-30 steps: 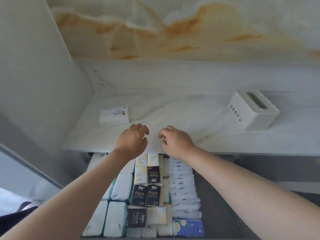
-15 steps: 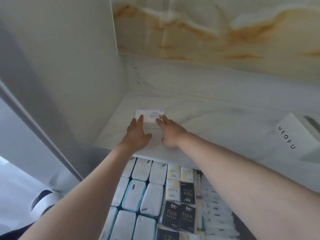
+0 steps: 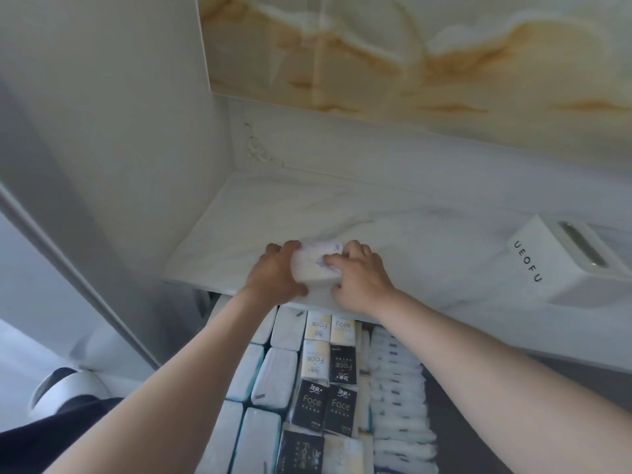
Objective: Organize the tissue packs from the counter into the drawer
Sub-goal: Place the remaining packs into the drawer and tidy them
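Note:
A white tissue pack (image 3: 314, 265) with faint purple print is held between both hands just above the front edge of the marble counter (image 3: 284, 213). My left hand (image 3: 275, 273) grips its left side, fingers curled over the top edge. My right hand (image 3: 359, 275) grips its right side, with the thumb across the pack's face. Below the counter the open drawer (image 3: 455, 439) is packed with rows of tissue packs: white and teal ones (image 3: 273, 378) on the left, black and cream "Face" packs (image 3: 325, 401) in the middle, thin white packs (image 3: 396, 398) on the right.
A white tissue box (image 3: 561, 265) lettered UEOFU stands on the counter at the right. A grey wall (image 3: 102, 131) closes the left side, and a marble backsplash (image 3: 410, 63) rises behind. The drawer's dark right part holds no packs. A slippered foot (image 3: 65, 388) shows at the lower left.
Both hands reached to the pack at the counter's back left, took hold of it and drew it toward the counter's front edge. The camera view swung left.

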